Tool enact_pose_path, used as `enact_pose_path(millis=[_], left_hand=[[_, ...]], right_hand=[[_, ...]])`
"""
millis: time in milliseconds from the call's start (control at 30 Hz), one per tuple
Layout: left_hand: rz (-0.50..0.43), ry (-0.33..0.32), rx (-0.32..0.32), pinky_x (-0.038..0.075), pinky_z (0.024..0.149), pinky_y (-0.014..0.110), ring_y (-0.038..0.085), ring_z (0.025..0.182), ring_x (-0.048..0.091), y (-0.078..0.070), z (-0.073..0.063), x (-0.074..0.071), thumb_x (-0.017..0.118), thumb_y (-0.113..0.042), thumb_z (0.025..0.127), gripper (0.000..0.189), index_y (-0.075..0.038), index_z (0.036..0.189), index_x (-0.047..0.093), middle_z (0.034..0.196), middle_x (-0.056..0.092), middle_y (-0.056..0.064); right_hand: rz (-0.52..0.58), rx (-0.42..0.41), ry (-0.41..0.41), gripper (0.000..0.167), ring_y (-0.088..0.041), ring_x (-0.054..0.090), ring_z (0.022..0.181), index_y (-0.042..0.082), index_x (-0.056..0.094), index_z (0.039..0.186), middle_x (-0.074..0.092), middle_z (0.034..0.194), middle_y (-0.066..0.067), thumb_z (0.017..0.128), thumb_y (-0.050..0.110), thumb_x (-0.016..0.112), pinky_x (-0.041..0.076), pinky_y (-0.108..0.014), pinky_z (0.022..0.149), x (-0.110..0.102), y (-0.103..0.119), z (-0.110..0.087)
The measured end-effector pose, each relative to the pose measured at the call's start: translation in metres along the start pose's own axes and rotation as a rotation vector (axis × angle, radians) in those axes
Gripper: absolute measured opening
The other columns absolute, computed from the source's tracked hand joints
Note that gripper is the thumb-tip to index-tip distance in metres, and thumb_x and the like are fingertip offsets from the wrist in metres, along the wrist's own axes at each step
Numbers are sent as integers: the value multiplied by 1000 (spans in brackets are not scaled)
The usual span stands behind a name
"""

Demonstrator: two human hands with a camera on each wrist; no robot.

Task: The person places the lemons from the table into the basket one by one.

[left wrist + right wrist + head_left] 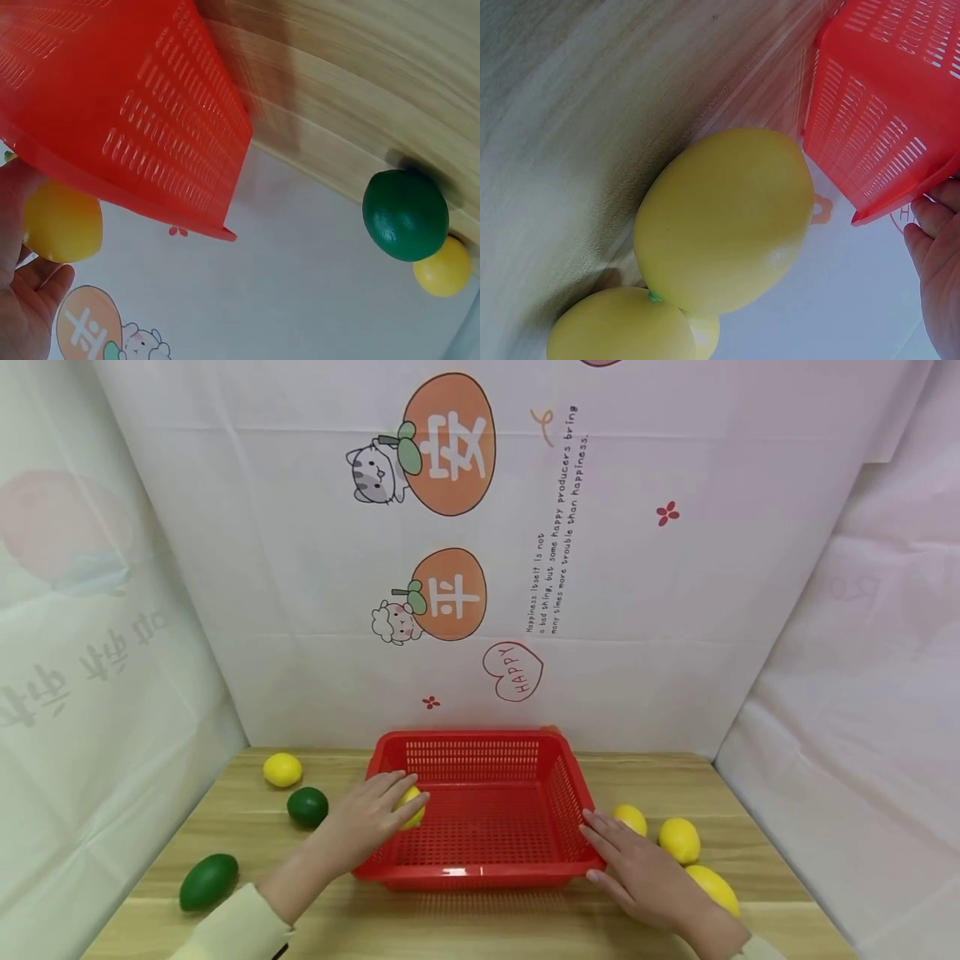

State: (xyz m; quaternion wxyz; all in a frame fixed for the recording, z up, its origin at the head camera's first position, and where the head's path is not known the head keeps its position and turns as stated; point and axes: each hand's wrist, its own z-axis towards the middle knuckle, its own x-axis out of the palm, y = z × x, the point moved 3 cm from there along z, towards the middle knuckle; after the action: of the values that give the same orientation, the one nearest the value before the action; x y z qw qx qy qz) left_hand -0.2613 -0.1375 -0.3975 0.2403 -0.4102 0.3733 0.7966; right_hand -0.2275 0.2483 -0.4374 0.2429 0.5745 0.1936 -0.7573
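My left hand holds a yellow lemon inside the left side of a red plastic basket, just below its rim. In the left wrist view the same lemon sits between the fingers and palm, beside the basket wall. On the right side, my right hand rests with extended fingers on the basket's rim, holding no fruit. Its fingertips touch the rim in the right wrist view. Fruit inside the basket, apart from the held lemon, is not seen.
Right of the basket lie yellow lemons, partly behind my right hand, with a large yellow fruit close to the wrist. On the left are another lemon and two dark green fruits. Printed white cloth surrounds the wooden table.
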Motion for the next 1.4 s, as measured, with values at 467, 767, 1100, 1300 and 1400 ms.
enact_pose_path(millis=[467, 767, 1100, 1300, 1400], left_hand=[[-24, 67, -32, 47, 99, 43, 32, 123, 52, -5, 12, 13, 82, -12, 79, 65, -15, 137, 53, 136, 54, 16], [-74, 130, -48, 47, 99, 42, 30, 123, 52, -8, 18, 27, 83, -17, 78, 68, -17, 137, 51, 136, 55, 13], [-81, 136, -42, 47, 99, 42, 30, 120, 55, -9, 18, 35, 80, -19, 82, 61, -16, 136, 53, 132, 58, 13], [-106, 187, -54, 48, 98, 44, 27, 116, 58, -8, 17, 37, 83, -29, 78, 64, -16, 134, 55, 128, 60, 11], [-116, 217, -60, 48, 97, 45, 27, 115, 58, -8, 16, 39, 84, -32, 76, 65, -16, 133, 55, 127, 60, 10]], right_hand=[[-2, 1, -23, 59, -24, 40, 136, 8, 54, 139, 43, 149, -6, 97, 49, 53, 43, -44, 102, 1, -1, -1], [6, 16, -13, 60, -24, 40, 136, 9, 54, 139, 43, 150, -4, 96, 51, 52, 43, -44, 102, 2, -1, -2], [15, 27, 3, 60, -24, 39, 137, 9, 53, 140, 41, 151, -4, 96, 50, 54, 43, -44, 102, 2, 0, -2], [8, 9, -13, 60, -27, 40, 136, 7, 54, 139, 43, 149, -6, 97, 50, 51, 44, -46, 101, 0, 1, -2], [-1, 5, -23, 60, -26, 41, 135, 7, 54, 139, 43, 149, -6, 97, 51, 51, 44, -45, 101, -1, 2, -2]])
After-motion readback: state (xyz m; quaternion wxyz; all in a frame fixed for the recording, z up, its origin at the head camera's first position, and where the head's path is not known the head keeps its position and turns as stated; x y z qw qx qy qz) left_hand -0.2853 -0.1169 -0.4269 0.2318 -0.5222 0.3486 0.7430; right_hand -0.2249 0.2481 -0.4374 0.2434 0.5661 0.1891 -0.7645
